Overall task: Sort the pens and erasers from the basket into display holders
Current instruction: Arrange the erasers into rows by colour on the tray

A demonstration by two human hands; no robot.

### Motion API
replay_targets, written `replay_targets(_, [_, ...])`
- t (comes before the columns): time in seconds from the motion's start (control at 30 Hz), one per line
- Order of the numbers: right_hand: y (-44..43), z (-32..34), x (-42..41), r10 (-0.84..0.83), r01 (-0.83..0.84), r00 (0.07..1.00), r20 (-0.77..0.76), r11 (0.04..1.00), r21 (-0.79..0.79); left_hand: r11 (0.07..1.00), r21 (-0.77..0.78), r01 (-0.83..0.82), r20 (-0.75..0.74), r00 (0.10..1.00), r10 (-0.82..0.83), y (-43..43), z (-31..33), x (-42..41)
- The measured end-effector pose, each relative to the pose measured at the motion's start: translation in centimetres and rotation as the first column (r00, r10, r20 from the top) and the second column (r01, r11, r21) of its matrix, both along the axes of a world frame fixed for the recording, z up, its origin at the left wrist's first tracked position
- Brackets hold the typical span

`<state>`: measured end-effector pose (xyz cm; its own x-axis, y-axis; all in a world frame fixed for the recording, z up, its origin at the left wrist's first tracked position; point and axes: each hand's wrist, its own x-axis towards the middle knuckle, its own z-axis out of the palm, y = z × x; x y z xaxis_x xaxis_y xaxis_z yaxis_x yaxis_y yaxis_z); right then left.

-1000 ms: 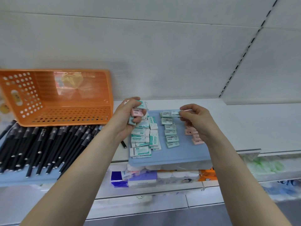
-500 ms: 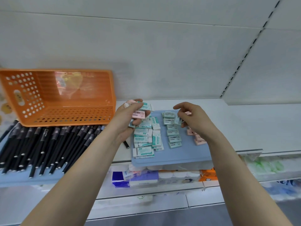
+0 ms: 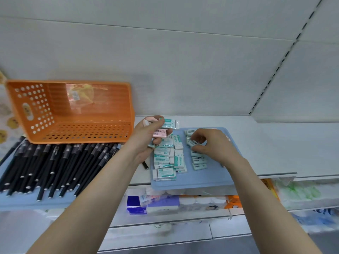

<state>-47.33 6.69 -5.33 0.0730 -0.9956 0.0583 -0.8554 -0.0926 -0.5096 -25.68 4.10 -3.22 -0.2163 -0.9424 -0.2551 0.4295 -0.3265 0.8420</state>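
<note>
Both hands are busy over the eraser tray: the left hand [image 3: 146, 138] is curled around a small clutch of erasers, a pink eraser [image 3: 160, 133] with a little printed drawing showing between thumb and fingers and a teal-and-white packet [image 3: 170, 123] sticking out above it, while the right hand [image 3: 213, 146] pinches one wrapped eraser [image 3: 192, 143] with bent fingertips, low over the right-hand row. Print runs across every wrapper, but it is too small and soft to read from where I stand. The sorted erasers [image 3: 165, 158], flat little blocks in glossy teal-and-white sleeves, lie in rough columns on a smooth pale blue tray [image 3: 201, 181] that overhangs the front lip of a white shop shelf [image 3: 275, 149]. To the left, an orange plastic basket [image 3: 73, 114], perforated with round holes and slots, lies tipped on its side with a sticker on its end wall, the text unreadable. In front of it a thick fan of black pens [image 3: 55, 162] with silvery tips lies on a second blue tray [image 3: 18, 203]; one stray pen [image 3: 145, 165] lies on the shelf between the two trays. Behind everything runs a plain white panelled wall [image 3: 183, 61] with a dark slotted upright [image 3: 275, 70]. On the lower shelf [image 3: 165, 222] sit blurred packaged goods in blue, white and orange.
</note>
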Motion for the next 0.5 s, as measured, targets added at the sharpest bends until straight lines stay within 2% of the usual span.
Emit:
replay_targets(0.17, [0.0, 0.4, -0.5, -0.008, 0.01, 0.997, -0.071, 1.0, 0.027, 1.0, 0.004, 0.001, 0.015, 1.0, -0.001, 0.0, -0.1, 0.1])
replay_targets(0.37, [-0.1, 0.3, -1.2, -0.065, 0.067, 0.998, -0.026, 0.996, 0.058, 0.999, -0.015, 0.046, 0.04, 0.998, -0.046, 0.1, 0.0, -0.3])
replay_targets(0.43, [0.1, 0.7, -0.8, -0.118, 0.123, 0.983, 0.141, 0.992, -0.026, 0.998, -0.026, 0.065, 0.066, 0.996, -0.064, 0.2, 0.0, -0.6])
replay_targets(0.47, [0.2, 1.1, -0.4, -0.134, 0.154, 0.943, 0.303, 0.987, -0.043, 0.997, -0.035, 0.075, 0.082, 0.994, -0.072, 0.2, 0.0, -0.8])
replay_targets(0.5, [0.4, 1.7, 0.1, -0.14, 0.166, 0.867, 0.479, 0.986, -0.013, 0.995, -0.049, 0.087, 0.102, 0.991, -0.082, 0.3, 0.0, -1.0])
